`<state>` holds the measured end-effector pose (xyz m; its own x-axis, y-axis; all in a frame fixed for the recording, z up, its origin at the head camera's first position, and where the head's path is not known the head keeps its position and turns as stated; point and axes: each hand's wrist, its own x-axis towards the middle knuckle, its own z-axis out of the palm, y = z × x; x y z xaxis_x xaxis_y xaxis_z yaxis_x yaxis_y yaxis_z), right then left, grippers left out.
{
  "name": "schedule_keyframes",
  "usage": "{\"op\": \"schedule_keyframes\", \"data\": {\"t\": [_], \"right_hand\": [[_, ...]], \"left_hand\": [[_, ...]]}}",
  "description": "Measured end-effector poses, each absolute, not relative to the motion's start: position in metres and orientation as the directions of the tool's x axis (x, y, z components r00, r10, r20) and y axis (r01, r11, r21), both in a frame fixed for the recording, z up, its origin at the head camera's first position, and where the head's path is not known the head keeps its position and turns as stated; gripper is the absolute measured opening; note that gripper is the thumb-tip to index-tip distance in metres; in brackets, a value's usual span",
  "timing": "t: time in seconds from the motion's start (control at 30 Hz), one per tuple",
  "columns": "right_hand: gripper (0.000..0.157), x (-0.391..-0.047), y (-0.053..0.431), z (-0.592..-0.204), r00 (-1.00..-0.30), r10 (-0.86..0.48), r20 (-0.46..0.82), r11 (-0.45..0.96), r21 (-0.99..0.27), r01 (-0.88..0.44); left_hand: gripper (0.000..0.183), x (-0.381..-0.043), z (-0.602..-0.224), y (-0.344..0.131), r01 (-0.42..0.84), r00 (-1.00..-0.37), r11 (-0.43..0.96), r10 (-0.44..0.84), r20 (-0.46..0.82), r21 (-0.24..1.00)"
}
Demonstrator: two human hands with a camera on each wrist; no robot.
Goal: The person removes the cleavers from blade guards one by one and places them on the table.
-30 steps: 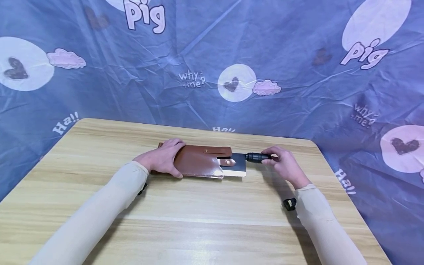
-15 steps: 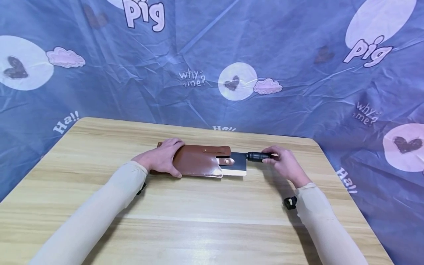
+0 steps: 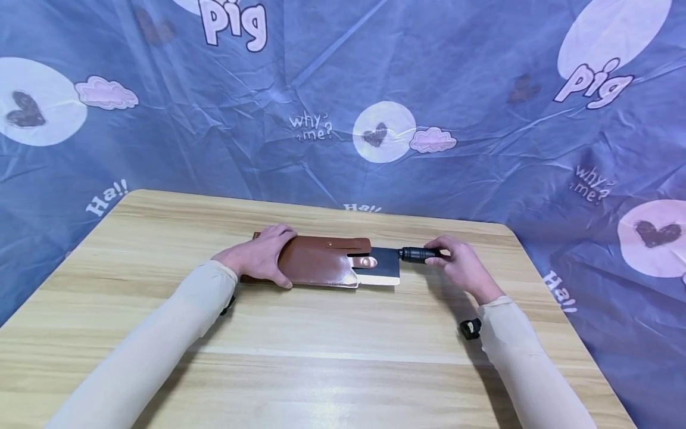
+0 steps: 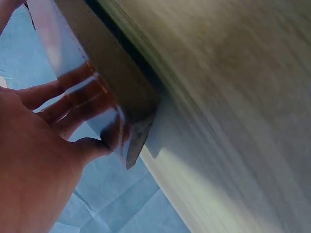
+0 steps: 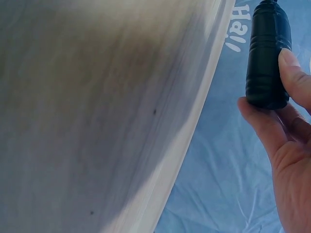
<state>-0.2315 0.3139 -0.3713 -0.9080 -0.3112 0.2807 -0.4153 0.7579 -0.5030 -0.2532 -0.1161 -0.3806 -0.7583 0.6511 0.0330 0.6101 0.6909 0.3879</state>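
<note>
A brown leather sheath (image 3: 313,260) lies on the table in the head view. From its right end sticks part of the dark blade (image 3: 386,265) of a cleaver, with a pale cutting edge towards me; the rest is hidden inside. My left hand (image 3: 262,256) grips the sheath's left end across its width, thumb at the near edge. In the left wrist view, the fingers (image 4: 36,94) reflect on the glossy leather (image 4: 104,92). At the right, my right hand (image 3: 458,265) pinches the end of the cleaver's black handle (image 3: 418,255), also seen in the right wrist view (image 5: 267,58).
The wooden table (image 3: 300,351) carries the sheath and cleaver near its far side. Behind it hangs a blue printed cloth (image 3: 321,173). Small black devices, such as the right wrist one (image 3: 470,329), sit beneath the wrists.
The left hand and the sheath have shifted slightly left. A little more of the blade shows beyond the sheath's mouth, while the right hand keeps its hold on the handle almost in place.
</note>
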Motion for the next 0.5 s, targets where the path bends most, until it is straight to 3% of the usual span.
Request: {"op": "schedule_keyframes", "data": {"t": [0.5], "right_hand": [[0.023,-0.2309,0.3191,-0.3724,-0.894,-0.328,0.304,0.754,-0.486,-0.442]], "left_hand": [[0.106,-0.2522,-0.3802,-0.1142,0.613,-0.756,0.683,0.653,0.044,0.397]]}}
